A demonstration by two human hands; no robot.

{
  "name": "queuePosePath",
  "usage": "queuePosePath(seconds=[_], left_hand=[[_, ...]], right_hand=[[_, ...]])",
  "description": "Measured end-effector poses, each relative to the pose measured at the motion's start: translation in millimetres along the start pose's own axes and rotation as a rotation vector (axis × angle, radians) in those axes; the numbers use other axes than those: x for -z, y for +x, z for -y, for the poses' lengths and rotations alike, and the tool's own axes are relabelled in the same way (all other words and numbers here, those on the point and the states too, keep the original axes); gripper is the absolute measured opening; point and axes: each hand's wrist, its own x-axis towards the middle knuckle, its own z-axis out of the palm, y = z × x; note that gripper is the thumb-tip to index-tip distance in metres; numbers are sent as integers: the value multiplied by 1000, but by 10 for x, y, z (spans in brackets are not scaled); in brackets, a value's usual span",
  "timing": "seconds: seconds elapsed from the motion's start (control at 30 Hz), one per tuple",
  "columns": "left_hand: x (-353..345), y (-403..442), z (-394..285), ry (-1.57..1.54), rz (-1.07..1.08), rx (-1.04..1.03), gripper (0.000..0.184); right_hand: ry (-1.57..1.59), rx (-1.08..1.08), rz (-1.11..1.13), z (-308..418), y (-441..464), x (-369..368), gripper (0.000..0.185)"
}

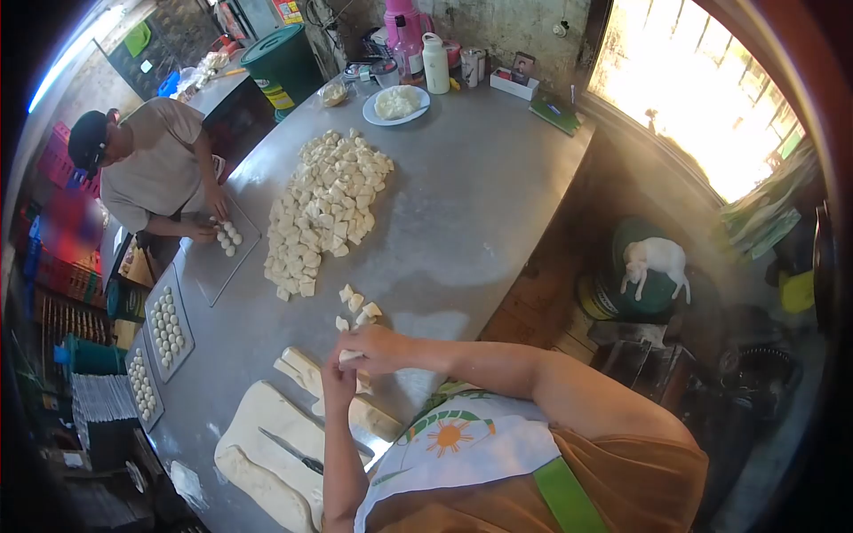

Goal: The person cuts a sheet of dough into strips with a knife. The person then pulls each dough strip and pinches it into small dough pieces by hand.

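My left hand (337, 373) and my right hand (380, 348) meet over the metal table, fingers closed around a small piece of dough (352, 355). Just beyond them lie several cut dough pieces (358, 304). A dough log (300, 371) shows left of my left hand, and another log (373, 417) lies below my hands, partly covered by them. A knife (291, 449) rests on a large flat slab of dough (258, 417), partly hidden by my left forearm. Farther off is a big heap of cut dough pieces (329, 204).
Across the metal table (462, 204), a co-worker (155, 160) handles dough balls (228, 238) on a tray. Two more trays of balls (166, 329) sit along the left edge. A plate (396, 119), bottles (435, 64) and a box (514, 84) stand at the far end. A cat (657, 262) lies at right.
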Motion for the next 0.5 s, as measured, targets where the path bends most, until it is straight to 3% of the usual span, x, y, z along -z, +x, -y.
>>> queuePosePath(seconds=[0.07, 0.13, 0.17, 0.27, 0.3, 0.37, 0.4, 0.43, 0.5], left_hand=[[37, 63, -32, -69, 95, 99, 30], [-47, 26, -347, 220, 232, 250, 30], [-66, 1, -414, 364, 302, 326, 30], [34, -170, -270, 129, 320, 125, 35], [84, -262, -197, 9, 333, 32, 38], [177, -158, 97, -249, 282, 239, 43], [115, -152, 50, -266, 328, 218, 43], [107, -138, -74, 94, 171, -88, 45], [96, -23, -40, 426, -11, -414, 46]], right_hand=[[-115, -101, -28, -6, 12, -6, 47], [-343, -313, -79, -50, -4, -13, 47], [-346, -318, -82, -131, -15, -8, 47], [-424, -624, -54, -611, -64, 80, 47], [-430, -643, -78, -560, -109, 56, 47], [-652, -362, 129, -374, -183, 117, 45], [-555, -271, 44, -293, -207, 9, 43], [-461, -165, -38, -215, -164, -118, 42], [-294, -172, 158, 38, -57, -192, 40]])
